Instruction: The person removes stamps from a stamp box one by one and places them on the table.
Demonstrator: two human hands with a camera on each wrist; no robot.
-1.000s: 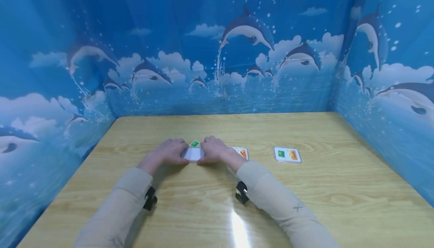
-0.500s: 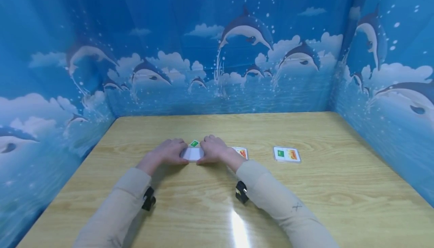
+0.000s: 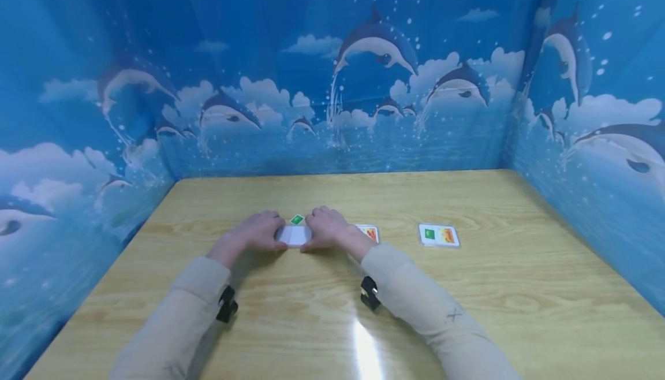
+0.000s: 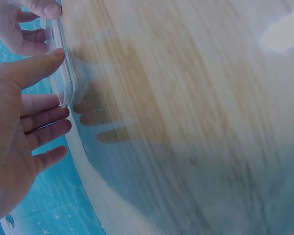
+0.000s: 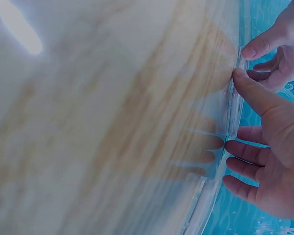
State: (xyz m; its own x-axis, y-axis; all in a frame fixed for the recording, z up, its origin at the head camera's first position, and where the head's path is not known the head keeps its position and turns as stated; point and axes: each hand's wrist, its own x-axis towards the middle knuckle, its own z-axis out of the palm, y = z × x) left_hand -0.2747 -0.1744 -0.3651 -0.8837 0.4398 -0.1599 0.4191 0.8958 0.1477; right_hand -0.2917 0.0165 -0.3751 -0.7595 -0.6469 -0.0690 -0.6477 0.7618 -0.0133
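Note:
A flat, clear plastic case (image 3: 294,236) with a pale white face lies between both hands at the back middle of the table. My left hand (image 3: 262,231) grips its left end, thumb on the near edge and fingers at the far side. On the right end, my right hand (image 3: 324,228) holds it the same way. In the left wrist view the case (image 4: 63,76) shows as a thin, layered transparent edge under the thumb. Just behind it lies a small green-and-white card (image 3: 296,219). The right wrist view shows the right thumb (image 5: 252,90) pressed on the near edge.
Right of the hands, a second clear case (image 3: 370,233) with an orange picture is partly hidden by the right wrist. Farther right lies another case (image 3: 439,235) with green and orange pictures. Dolphin-print curtains (image 3: 332,155) border the wooden table (image 3: 467,305) at the back and sides.

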